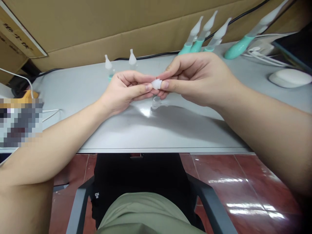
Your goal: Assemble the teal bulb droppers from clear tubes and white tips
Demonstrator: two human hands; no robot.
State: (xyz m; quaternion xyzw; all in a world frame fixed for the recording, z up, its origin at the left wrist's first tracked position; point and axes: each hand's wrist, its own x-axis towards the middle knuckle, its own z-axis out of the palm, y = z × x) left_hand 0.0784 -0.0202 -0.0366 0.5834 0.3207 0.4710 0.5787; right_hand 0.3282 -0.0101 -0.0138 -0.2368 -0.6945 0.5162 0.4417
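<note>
My left hand (130, 87) and my right hand (198, 78) meet over the middle of the table. Thumbs and fingers of both pinch a small white soft tip (156, 84), part of which is hidden by the fingertips. Just below it on the tabletop stands a small clear plastic piece (156, 103), like a short tube with a side spout. Behind my left hand are two clear pieces, each topped with a white pointed tip (132, 58) (108, 63); teal shows at the base of the left one.
Several teal-handled nasal aspirators (198, 39) with white tips stand behind my right hand; another (240, 45) leans farther right. A white mouse (291, 78), cables and a dark device (294, 45) occupy the right. Cardboard (109, 26) backs the grey table (117, 136).
</note>
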